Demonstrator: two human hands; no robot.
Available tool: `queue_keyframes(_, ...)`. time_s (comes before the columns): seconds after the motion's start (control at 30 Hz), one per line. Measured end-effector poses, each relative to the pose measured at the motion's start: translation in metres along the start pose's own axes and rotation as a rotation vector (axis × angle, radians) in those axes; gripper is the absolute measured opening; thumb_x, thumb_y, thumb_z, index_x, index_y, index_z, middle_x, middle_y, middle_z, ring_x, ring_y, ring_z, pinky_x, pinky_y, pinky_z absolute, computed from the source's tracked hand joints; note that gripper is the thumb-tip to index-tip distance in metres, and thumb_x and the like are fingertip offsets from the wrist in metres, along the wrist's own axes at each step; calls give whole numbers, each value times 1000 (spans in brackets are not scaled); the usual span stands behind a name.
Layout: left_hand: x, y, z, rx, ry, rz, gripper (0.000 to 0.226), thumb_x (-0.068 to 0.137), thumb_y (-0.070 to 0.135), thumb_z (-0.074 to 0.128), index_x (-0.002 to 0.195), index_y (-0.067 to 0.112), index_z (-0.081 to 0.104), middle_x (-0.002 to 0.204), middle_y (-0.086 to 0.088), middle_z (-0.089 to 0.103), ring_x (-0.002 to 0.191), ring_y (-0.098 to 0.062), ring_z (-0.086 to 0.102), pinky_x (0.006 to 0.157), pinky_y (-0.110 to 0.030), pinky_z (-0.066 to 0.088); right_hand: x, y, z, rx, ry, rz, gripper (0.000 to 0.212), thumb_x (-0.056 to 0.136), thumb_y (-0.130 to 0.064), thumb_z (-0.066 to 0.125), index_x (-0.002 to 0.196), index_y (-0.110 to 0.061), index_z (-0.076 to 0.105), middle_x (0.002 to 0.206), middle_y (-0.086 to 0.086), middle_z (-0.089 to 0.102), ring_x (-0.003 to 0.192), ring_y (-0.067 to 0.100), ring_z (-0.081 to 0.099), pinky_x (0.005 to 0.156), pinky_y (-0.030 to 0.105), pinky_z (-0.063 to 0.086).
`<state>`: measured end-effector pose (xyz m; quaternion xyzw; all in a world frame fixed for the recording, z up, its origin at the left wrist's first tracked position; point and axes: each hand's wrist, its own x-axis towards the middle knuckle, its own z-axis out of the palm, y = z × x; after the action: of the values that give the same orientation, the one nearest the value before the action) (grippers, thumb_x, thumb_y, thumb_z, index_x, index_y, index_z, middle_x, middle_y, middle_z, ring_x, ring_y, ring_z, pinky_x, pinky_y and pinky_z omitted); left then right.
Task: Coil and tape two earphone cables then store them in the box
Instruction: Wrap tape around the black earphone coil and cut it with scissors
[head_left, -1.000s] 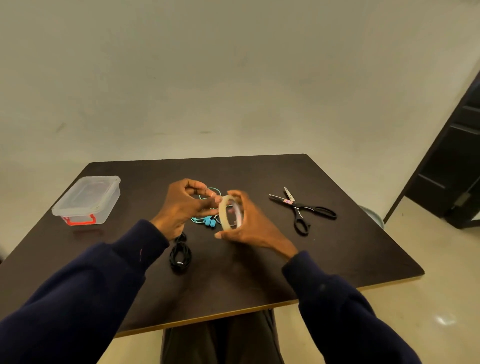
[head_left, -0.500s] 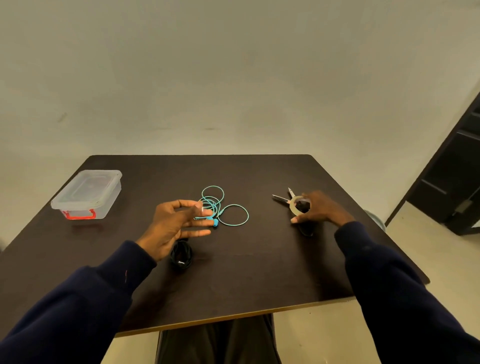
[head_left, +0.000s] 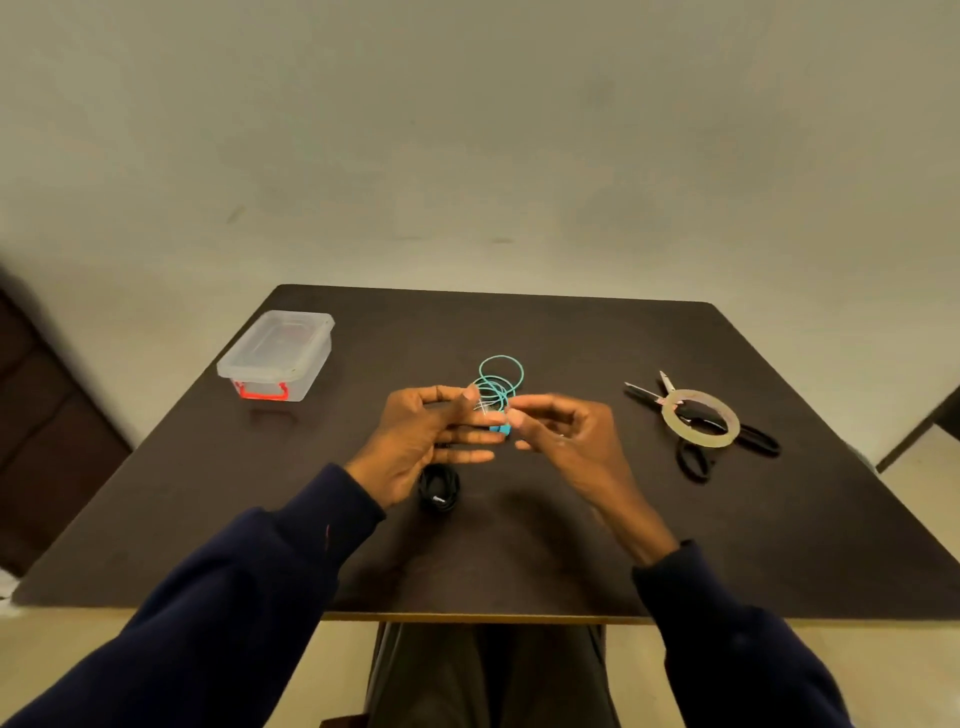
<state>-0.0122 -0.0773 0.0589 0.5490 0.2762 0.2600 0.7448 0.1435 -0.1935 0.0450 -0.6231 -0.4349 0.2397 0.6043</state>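
A teal earphone cable (head_left: 500, 375) lies in loose loops at the table's middle, its blue earbuds (head_left: 500, 429) showing between my hands. Just in front of it, my left hand (head_left: 422, 446) and my right hand (head_left: 563, 439) meet fingertip to fingertip, and each pinches an end of a short clear tape strip (head_left: 484, 409). A black earphone cable (head_left: 439, 488) sits coiled below my left palm. The tape roll (head_left: 701, 417) rests on the black scissors (head_left: 696, 457) at the right. The clear box (head_left: 277, 353), lid on and with a red latch, stands at the far left.
The dark table (head_left: 519, 561) ends close to my lap, and my dark sleeves reach over its front edge. A dark door or cabinet stands at the left, beyond the table's corner.
My right hand let go of the tape roll on the scissors and came back to the middle, meeting my left hand. The view has shifted so the box sits nearer the middle.
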Motion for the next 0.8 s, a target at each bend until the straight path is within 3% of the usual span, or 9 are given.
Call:
queue_keyframes(0.13,-4,5,-4,138,25,72,36,93,23,69,112,-7,62,95,-25,75,89,-40,75,74,-54,61,4,-6,23,40,-62,9,16,85,-19,79,99,-10,79,92,4,79,89,18,76,78,32,62)
queue_keyframes(0.27,-9,12,-8,225,64,127,32,91,22,71,105,-5,65,87,-25,75,80,-38,76,67,-47,63,9,-7,34,64,-56,20,13,84,-16,80,94,-7,80,87,8,79,84,20,76,76,35,62)
queue_keyframes(0.4,-11,14,-14,318,71,146,30,89,27,73,101,0,68,84,-22,76,77,-38,76,68,-48,63,10,-8,40,89,-54,43,13,83,-14,81,93,-6,80,86,8,78,82,14,75,72,26,60)
queue_keyframes(0.57,-11,15,-22,501,127,227,26,89,27,74,97,2,71,79,-15,77,71,-31,76,65,-46,63,13,-6,46,93,-106,115,14,85,-13,79,93,-1,78,91,18,77,82,16,71,75,33,59)
queue_keyframes(0.7,-8,14,-28,668,170,301,17,88,26,75,91,10,75,72,-6,77,64,-22,75,64,-42,63,13,-2,49,28,-131,89,2,85,-10,78,84,-8,79,81,11,77,73,13,68,71,34,60)
queue_keyframes(0.8,-9,17,-36,669,215,296,16,88,26,75,90,9,75,73,-6,77,66,-22,75,64,-39,63,13,1,48,53,-123,104,5,86,-8,77,82,-9,78,76,5,76,72,12,67,70,30,59)
